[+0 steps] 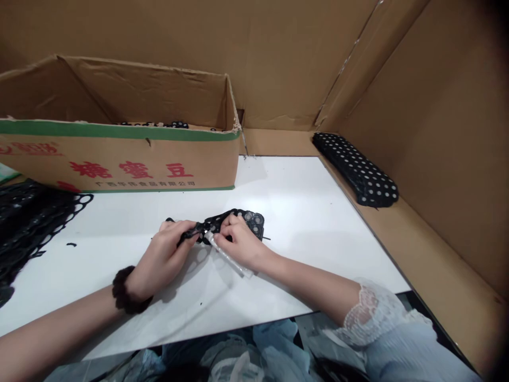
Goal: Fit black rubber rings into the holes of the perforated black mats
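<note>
A black piece with pale round dots (254, 220) lies on the white tabletop (286, 201) between my hands. My left hand (169, 254), with a dark fluffy band at its wrist, is closed on the piece's left end. My right hand (240, 241) is also closed, thumb and fingers pinched on the piece near its middle. Under that thumb, a slim translucent whitish stick-like tool (234, 263) slants down to the right, its upper tip touching the black piece. My fingers hide part of both, so the tool's exact kind cannot be told.
Behind my left hand stands an open cardboard box (159, 159) with dotted black pieces inside. Black sheets with ring-shaped holes (27, 223) are piled at the left edge. A long dotted black bundle (356, 170) rests against the right cardboard wall (437, 138).
</note>
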{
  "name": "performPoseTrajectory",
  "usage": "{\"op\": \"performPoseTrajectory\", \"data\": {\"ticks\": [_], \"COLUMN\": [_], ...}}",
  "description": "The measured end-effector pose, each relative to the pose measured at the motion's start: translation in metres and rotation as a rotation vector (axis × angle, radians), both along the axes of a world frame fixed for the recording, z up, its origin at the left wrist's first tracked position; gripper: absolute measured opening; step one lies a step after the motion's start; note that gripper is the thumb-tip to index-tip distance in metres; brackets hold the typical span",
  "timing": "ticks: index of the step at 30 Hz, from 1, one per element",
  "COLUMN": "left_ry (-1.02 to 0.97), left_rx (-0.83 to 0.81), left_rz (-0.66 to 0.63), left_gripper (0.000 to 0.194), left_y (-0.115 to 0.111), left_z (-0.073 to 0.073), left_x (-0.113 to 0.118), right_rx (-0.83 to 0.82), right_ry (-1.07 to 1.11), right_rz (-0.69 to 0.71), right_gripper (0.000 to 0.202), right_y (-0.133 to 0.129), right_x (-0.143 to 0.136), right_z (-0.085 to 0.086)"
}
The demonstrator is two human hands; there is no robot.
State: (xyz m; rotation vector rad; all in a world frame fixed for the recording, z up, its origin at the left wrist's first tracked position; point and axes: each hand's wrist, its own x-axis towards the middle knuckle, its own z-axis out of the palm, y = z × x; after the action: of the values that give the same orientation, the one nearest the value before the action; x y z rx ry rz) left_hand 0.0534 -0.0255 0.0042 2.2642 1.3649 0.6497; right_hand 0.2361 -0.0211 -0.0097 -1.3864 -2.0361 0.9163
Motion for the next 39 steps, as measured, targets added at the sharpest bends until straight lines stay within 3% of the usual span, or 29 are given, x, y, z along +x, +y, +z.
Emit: {"op": "performPoseTrajectory", "data": {"ticks": [3, 7, 13, 17, 28, 36, 39], "left_ry": [0.042, 0.010, -0.294, -0.450, -0.513, -0.520, -0.437], "left_rx": [0.015, -0.021, -0.426, -0.514, -0.590, -0.583, -0.531], "left_rz": [-0.051, -0.014, 0.175, 0.187, 0.275, 0.235, 0.203], "left_gripper": [0.020, 0.020, 0.029, 0.031, 0.032, 0.029, 0.030], "left_y": [-0.009, -0.008, 0.011, 0.017, 0.022, 0.020, 0.014], "left_z": [0.002, 0.004, 0.006, 0.004, 0.000, 0.001, 0.005], "left_x": [0.008, 0.011, -0.001, -0.005, -0.007, -0.006, -0.004], "right_rx": [0.025, 0.062, -0.003, -0.031, -0.059, -0.069, -0.031], "right_ry": [-0.031, -0.055, -0.030, -0.003, 0.009, 0.011, -0.002], "right_rz": [-0.019, 0.005, 0.015, 0.011, 0.014, 0.001, -0.007], "right_gripper": [0.033, 0.032, 0.036, 0.038, 0.037, 0.038, 0.038], "right_y": [-0.001, -0.002, -0.002, -0.002, -0.002, -0.003, -0.003], "right_x": [-0.003, -0.004, -0.003, -0.003, -0.002, -0.002, -0.003], "right_z": [-0.002, -0.004, 0.002, 0.004, 0.006, 0.008, 0.003]}}
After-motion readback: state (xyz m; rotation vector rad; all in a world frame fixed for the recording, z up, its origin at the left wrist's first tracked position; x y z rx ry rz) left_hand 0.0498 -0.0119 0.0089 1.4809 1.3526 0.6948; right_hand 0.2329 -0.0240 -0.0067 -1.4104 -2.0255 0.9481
